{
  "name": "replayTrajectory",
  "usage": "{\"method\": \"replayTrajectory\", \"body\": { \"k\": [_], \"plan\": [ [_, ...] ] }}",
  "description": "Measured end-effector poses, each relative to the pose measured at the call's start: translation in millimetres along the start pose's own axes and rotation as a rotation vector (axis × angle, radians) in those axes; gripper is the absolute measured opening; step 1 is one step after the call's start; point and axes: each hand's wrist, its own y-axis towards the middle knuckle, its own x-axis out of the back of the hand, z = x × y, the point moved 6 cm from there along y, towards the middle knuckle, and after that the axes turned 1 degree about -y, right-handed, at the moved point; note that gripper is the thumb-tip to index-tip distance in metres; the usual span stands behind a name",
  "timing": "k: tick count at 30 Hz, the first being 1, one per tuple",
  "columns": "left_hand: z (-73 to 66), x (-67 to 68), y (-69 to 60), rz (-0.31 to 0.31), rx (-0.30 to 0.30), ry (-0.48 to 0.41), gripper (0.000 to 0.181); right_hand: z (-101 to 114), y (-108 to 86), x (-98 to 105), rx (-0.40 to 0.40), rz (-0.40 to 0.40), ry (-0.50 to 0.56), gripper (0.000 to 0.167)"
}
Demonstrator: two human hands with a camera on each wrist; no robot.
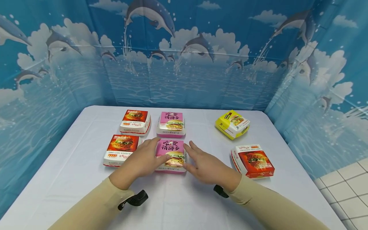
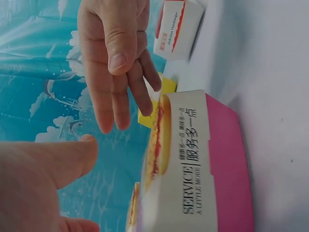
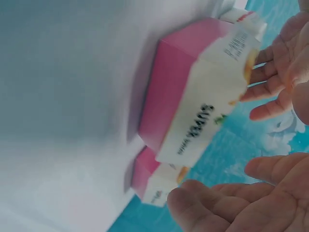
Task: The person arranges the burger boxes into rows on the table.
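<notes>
Over the near pink-and-white burger box (image 1: 171, 156), my left hand (image 1: 143, 159) is at its left side, the thumb above the printed lid. Across from it, my right hand (image 1: 208, 164) is at the box's right edge. Both hands have their fingers extended, and neither grips anything. In the left wrist view, the box (image 2: 193, 159) rests on the white cloth below the left hand (image 2: 43, 169). From the right wrist, the right hand (image 3: 241, 203) appears apart from the box (image 3: 193, 96); whether the left fingertips touch it I cannot tell.
Another pink box (image 1: 171, 124) stands just behind. Two red-and-white burger boxes, one far (image 1: 135, 122) and one near (image 1: 122, 148), lie to the left. At right are a yellow box (image 1: 232, 124) and a red box (image 1: 253, 161). A dolphin-print curtain (image 1: 184, 80) surrounds the white-covered table (image 1: 72, 179).
</notes>
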Motion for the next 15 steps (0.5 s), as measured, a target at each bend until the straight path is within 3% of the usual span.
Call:
{"method": "replayTrajectory", "body": {
  "k": [6,15],
  "plan": [
    [-15.9,8.6,3.6,-0.008,-0.042,-0.003,0.094,-4.8,-8.1,23.3,-0.019,-0.025,-0.029,0.081],
    [-50.0,26.6,15.1,0.010,-0.095,0.007,0.096,-25.9,-13.6,75.0,-0.056,-0.072,-0.089,0.083]
  ]
}}
